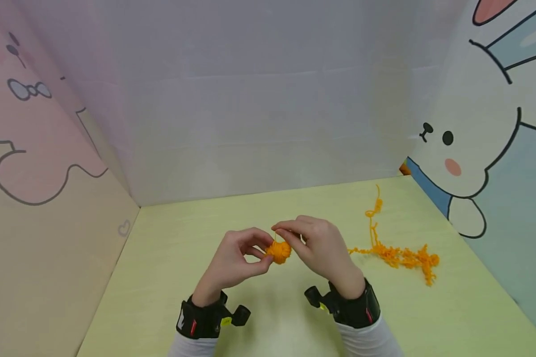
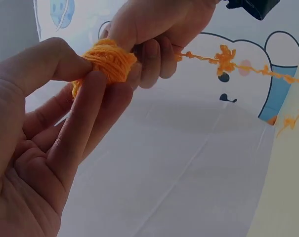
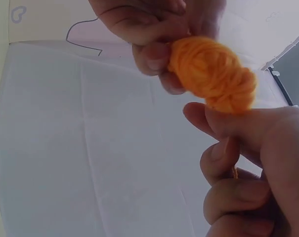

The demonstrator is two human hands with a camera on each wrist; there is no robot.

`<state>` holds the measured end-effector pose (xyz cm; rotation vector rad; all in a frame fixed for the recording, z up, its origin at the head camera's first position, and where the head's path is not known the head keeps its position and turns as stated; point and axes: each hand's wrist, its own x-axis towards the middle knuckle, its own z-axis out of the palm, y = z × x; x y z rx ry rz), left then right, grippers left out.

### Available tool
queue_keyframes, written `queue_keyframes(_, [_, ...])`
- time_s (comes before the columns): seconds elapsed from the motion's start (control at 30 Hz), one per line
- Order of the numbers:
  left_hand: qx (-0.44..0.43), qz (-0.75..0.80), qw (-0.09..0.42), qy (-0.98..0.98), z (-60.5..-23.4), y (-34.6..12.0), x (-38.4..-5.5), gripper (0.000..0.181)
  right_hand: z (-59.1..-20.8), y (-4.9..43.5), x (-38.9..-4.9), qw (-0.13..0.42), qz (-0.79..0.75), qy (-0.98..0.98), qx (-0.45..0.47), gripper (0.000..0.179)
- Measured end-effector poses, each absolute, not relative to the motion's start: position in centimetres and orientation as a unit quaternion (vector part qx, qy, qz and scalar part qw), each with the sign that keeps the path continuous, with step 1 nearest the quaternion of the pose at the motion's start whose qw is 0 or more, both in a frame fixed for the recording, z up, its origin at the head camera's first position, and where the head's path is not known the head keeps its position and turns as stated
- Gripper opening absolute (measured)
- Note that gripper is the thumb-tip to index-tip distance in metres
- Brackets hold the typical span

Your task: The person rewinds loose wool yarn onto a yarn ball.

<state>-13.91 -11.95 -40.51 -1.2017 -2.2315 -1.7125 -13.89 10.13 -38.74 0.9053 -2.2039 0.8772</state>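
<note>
Left fingers (image 1: 258, 268) pinch a rounded, ridged yarn ball (image 1: 280, 252), right fingers (image 1: 294, 227) its thin strand (image 3: 234, 172).

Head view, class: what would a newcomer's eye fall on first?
Probably the orange ball, lower middle, in the grip of the left hand, its strand pinched by the right hand. Next, the bumpy yarn on the table at right, then the cartoon animal at far right.

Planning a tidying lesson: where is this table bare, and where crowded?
Bare: the table left of the left hand; along the backdrop, left of the loose yarn; and nearer than that yarn, at right. Crowded: right of the right hand, where it sprawls, and around the yarn ball.
</note>
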Motion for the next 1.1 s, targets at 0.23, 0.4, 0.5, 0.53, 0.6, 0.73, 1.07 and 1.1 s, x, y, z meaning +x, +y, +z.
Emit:
queue_keyframes(0.23, [-0.400, -0.619, 0.044, -0.675, -40.4, -12.2, -13.9, 0.036, -39.1, 10.0, -13.9, 0.218, 0.315, -0.865, 0.325, 0.014])
queue_keyframes(0.4, [-0.337, -0.660, 0.076, -0.668, -40.3, -12.2, -13.9, 0.030, -39.3, 9.5, -13.7, 0.159, 0.279, -0.887, 0.331, 0.007])
queue_keyframes(0.5, [-0.278, -0.677, 0.098, -0.675, -40.2, -12.0, -14.0, 0.026, -39.3, 9.3, -13.4, 0.146, 0.272, -0.885, 0.348, 0.009])
queue_keyframes(0.53, [-0.259, -0.679, 0.107, -0.679, -40.2, -12.0, -14.0, 0.026, -39.3, 9.2, -13.4, 0.143, 0.270, -0.885, 0.352, 0.010])
queue_keyframes(0.6, [-0.230, -0.680, 0.126, -0.685, -40.3, -11.9, -14.2, 0.025, -39.1, 9.2, -13.2, 0.139, 0.266, -0.883, 0.360, 0.012])
queue_keyframes(0.73, [-0.203, -0.661, 0.166, -0.703, -40.6, -11.7, -14.4, 0.026, -38.9, 9.2, -12.8, 0.146, 0.252, -0.880, 0.376, 0.011])
queue_keyframes(1.07, [-0.212, -0.623, 0.216, -0.721, -41.0, -11.7, -14.8, 0.026, -38.7, 9.2, -12.5, 0.174, 0.261, -0.855, 0.413, 0.009])
queue_keyframes(1.1, [-0.210, -0.622, 0.216, -0.723, -41.0, -11.7, -14.8, 0.026, -38.6, 9.2, -12.5, 0.176, 0.263, -0.853, 0.415, 0.010])
